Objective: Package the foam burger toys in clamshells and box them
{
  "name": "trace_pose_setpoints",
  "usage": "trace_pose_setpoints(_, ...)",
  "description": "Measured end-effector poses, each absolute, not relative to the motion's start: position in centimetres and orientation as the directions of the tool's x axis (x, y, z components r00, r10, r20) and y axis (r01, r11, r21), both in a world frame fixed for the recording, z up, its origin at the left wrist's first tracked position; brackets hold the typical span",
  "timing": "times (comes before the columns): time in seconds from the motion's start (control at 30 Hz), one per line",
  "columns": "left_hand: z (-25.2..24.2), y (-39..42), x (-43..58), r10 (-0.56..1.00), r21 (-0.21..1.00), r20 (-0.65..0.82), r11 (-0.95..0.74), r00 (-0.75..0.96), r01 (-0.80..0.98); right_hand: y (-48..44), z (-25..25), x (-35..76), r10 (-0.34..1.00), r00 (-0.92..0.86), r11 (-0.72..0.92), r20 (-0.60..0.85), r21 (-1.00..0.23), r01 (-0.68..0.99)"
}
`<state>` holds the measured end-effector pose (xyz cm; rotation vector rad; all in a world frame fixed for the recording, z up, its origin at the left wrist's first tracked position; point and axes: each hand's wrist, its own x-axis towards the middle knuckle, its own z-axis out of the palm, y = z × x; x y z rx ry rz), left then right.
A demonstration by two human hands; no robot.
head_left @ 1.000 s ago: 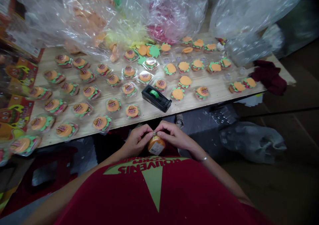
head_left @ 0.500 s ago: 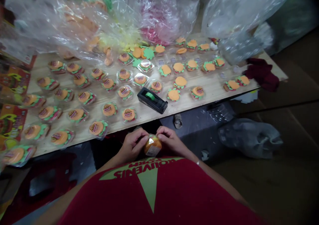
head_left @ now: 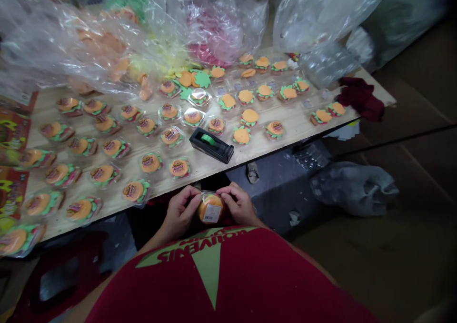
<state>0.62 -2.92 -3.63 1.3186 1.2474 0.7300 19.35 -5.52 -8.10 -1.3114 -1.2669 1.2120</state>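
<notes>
Close to my chest, just below the table's front edge, both hands grip one small clear case with an orange burger toy [head_left: 210, 208] inside, its white label facing me. My left hand [head_left: 181, 212] pinches the case's left side and my right hand [head_left: 237, 204] pinches its right side, fingers curled on the rim. On the wooden table [head_left: 250, 154] above my hands lies a black tape dispenser [head_left: 211, 145] with a green roll.
Several packed burger toys [head_left: 150, 162] lie in rows across the table, unpacked ones [head_left: 242, 136] toward the right. Clear plastic bags [head_left: 200, 23] of coloured pieces pile at the back. A dark red cloth [head_left: 360, 98] sits at the right end. A grey bag [head_left: 353, 189] lies on the floor.
My hands stay on the burger case and have shifted a little down and left in view. The whole view has drifted, so the table now sits lower and further left.
</notes>
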Motion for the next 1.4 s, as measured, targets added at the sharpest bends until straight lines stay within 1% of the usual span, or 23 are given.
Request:
trace_pose_setpoints(0.07,-3.6,-3.1,0.4,0.942,0.957,-0.229,0.172,0.247,0.233,-5.7,-8.1,19.6,0.990,-0.041,-0.134,-0.135,-0.991,0.019)
trace_pose_setpoints(0.13,-3.7,-3.2,0.3,0.941,0.961,-0.228,0.177,0.250,0.213,-6.0,-8.2,19.9,0.971,-0.133,-0.208,-0.199,-0.977,-0.056)
trace_pose_setpoints(0.2,-3.8,-3.3,0.3,0.937,0.961,-0.249,0.207,0.244,0.185,-6.2,-8.3,20.1,0.955,-0.219,-0.225,-0.200,-0.970,-0.095)
trace_pose_setpoints(0.27,-4.0,-3.2,0.3,0.935,0.958,-0.271,0.238,0.227,0.163,-6.2,-8.4,20.0,0.967,-0.199,-0.177,-0.160,-0.982,-0.071)
trace_pose_setpoints(0.4,-4.3,-1.8,0.6,0.939,0.952,-0.296,0.274,0.176,0.136,-5.0,-7.8,19.2,0.999,-0.008,-0.038,-0.039,-0.995,0.093)
trace_pose_setpoints(0.53,-3.6,0.4,0.8,0.932,0.935,-0.343,0.327,0.116,0.141,-2.6,-5.8,19.1,0.989,-0.003,0.147,0.151,-0.957,0.250)
trace_pose_setpoints(0.6,-2.9,1.1,0.9,0.948,0.939,-0.308,0.290,0.077,0.187,-1.7,-4.8,19.1,0.962,-0.036,0.266,0.270,-0.901,0.343)
trace_pose_setpoints(0.7,-2.2,1.2,1.0,0.958,0.939,-0.285,0.269,0.045,0.214,-1.3,-3.7,19.0,0.891,-0.132,0.441,0.435,-0.758,0.480)
trace_pose_setpoints(0.83,-2.3,0.0,1.1,0.922,0.925,-0.379,0.373,0.077,0.079,-1.7,-2.8,19.0,0.761,-0.290,0.614,0.581,-0.499,0.612)
trace_pose_setpoints(0.9,-2.2,-0.7,1.2,0.919,0.920,-0.378,0.386,0.110,-0.065,-2.0,-2.4,19.1,0.667,-0.373,0.702,0.645,-0.378,0.604)
trace_pose_setpoints(0.93,-1.9,-1.0,1.2,0.921,0.911,-0.369,0.385,0.124,-0.149,-2.2,-2.2,19.0,0.624,-0.423,0.746,0.657,-0.340,0.573)
trace_pose_setpoints(1.0,-0.9,-1.4,1.3,0.923,0.872,-0.354,0.384,0.150,-0.304,-2.8,-2.2,18.6,0.548,-0.543,0.825,0.636,-0.306,0.475)
trace_pose_setpoints(1.07,0.6,-1.7,1.4,0.922,0.844,-0.333,0.385,0.196,-0.374,-3.5,-2.5,17.7,0.508,-0.639,0.861,0.577,-0.333,0.384)
trace_pose_setpoints(1.1,1.4,-1.8,1.4,0.927,0.859,-0.306,0.368,0.219,-0.356,-3.8,-2.9,17.2,0.509,-0.659,0.859,0.553,-0.367,0.356)
trace_pose_setpoints(1.13,2.0,-1.9,1.5,0.933,0.894,-0.267,0.333,0.240,-0.300,-4.1,-3.4,16.6,0.520,-0.657,0.850,0.546,-0.407,0.335)
trace_pose_setpoints(1.2,2.6,-2.1,1.7,0.942,0.966,-0.191,0.230,0.275,-0.116,-4.5,-4.3,15.6,0.549,-0.619,0.830,0.562,-0.455,0.323)
trace_pose_setpoints(1.23,2.5,-2.1,1.8,0.943,0.981,-0.175,0.190,0.282,-0.027,-4.6,-4.7,15.2,0.539,-0.608,0.839,0.583,-0.436,0.326)
trace_pose_setpoints(1.27,2.1,-2.1,1.9,0.943,0.983,-0.182,0.180,0.280,0.034,-4.6,-5.0,15.0,0.514,-0.613,0.857,0.600,-0.390,0.337)
trace_pose_setpoints(1.3,1.5,-2.0,2.0,0.942,0.978,-0.209,0.202,0.261,0.052,-4.5,-5.1,14.8,0.476,-0.636,0.879,0.607,-0.330,0.343)
trace_pose_setpoints(1.37,0.1,-1.7,2.1,0.935,0.949,-0.305,0.314,0.180,-0.022,-4.1,-4.7,14.8,0.390,-0.714,0.920,0.581,-0.222,0.322)
trace_pose_setpoints(1.4,-0.6,-1.6,2.1,0.921,0.921,-0.365,0.379,0.139,-0.091,-3.8,-4.3,15.1,0.355,-0.737,0.935,0.575,-0.204,0.290)
